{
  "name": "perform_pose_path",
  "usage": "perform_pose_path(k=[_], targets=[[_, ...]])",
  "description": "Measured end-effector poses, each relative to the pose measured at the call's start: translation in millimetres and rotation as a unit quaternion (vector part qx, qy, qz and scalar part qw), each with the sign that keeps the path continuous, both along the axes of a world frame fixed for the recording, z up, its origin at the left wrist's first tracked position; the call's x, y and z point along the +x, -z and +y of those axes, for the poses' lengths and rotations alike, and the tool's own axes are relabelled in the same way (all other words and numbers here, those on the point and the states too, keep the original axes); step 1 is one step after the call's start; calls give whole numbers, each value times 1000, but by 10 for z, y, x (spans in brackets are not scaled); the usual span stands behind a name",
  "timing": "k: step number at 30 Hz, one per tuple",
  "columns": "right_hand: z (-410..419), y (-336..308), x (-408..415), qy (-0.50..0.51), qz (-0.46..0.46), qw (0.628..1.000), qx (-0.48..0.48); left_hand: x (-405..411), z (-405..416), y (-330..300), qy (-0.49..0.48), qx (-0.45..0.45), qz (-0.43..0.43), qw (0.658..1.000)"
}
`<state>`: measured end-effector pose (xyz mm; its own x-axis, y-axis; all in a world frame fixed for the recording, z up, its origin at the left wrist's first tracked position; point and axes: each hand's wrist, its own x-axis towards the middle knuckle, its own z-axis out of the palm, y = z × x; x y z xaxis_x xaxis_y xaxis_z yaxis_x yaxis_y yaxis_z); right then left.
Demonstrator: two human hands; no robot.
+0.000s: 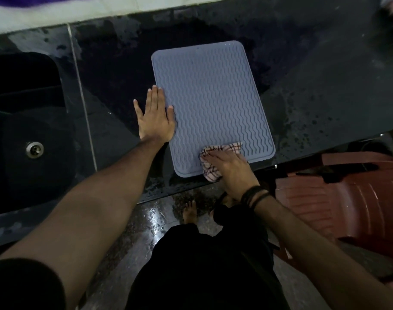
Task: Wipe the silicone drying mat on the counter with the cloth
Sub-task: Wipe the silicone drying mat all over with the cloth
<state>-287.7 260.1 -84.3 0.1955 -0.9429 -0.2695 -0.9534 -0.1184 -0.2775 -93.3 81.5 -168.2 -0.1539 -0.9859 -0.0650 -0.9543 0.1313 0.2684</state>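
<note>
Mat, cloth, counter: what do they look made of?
Mat: looks like matte blue-grey silicone or rubber, given its moulded wavy ribs and raised rim. Cloth: soft woven fabric, pale with dark checks, bunched under the right hand. Counter: dark polished stone, possibly granite; glossy and speckled with water spots.

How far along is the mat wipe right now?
Done: the mat lies flat on the wet counter, steadied at its edge by the left hand. In hand: the right hand presses the checked cloth on the near corner. Left: the ridged area beyond; its cleanliness can't be judged.
</note>
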Motion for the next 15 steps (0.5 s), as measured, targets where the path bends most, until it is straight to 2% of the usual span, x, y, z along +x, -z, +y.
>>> perform_pose_path(k=[2,5,8,10,12,15], targets=[[-143,-94,-5,60,-67,996,1,0,1,2,0,-4,-1,1000],[-495,-168,97,126,-101,983,-87,-3,0,8,1,-2,-1,1000],[-765,-114,368,92,-80,990,-68,-4,-9,12,0,1,-6,1000],[-747,28,541,40,-18,999,-21,-4,-3,15,0,-4,-8,1000],[-584,165,585,12,32,999,-27,-2,6,19,4,-5,-9,1000],[-341,196,465,3,31,998,-50,3,-7,16,4,-6,-8,1000]])
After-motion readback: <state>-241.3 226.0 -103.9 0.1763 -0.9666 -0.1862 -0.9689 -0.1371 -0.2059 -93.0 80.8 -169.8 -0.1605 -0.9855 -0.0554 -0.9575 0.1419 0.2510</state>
